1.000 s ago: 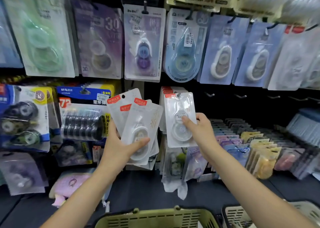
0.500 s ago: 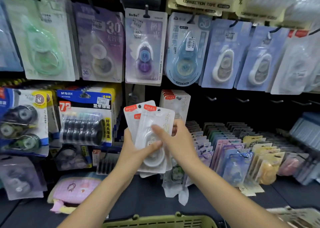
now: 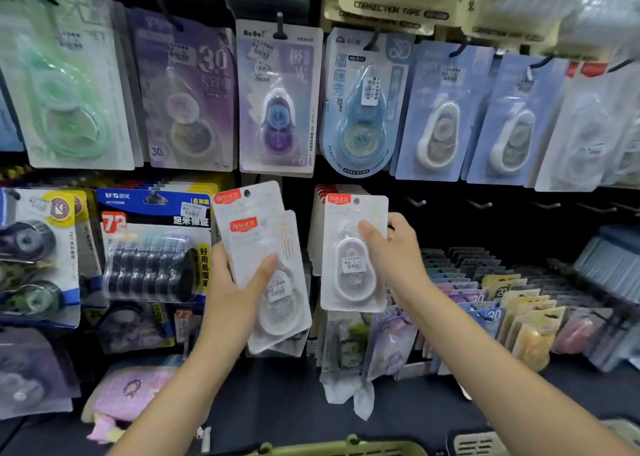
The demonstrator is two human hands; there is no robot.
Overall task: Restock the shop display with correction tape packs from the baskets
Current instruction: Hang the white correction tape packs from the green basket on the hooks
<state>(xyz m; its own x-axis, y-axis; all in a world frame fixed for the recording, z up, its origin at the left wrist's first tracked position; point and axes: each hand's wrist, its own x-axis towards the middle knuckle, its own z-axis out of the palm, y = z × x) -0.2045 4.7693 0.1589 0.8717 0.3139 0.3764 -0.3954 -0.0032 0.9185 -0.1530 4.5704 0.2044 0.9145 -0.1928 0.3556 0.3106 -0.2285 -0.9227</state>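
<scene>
Lifting one correction tape pack away from the fan of packs gripped in the left hand, the right hand now pinches it before the matching hung stack. Hanging it looks next.

The pack in my right hand is a clear pack with a red label at its top and a white dispenser inside. The fanned packs in my left hand match it: frosted white, red labels. Left of those hangs a blue-and-yellow card of black rolls with a red "72". Above it is a purple card, and further left a mint green one. Below, the basket rim is olive green.
</scene>
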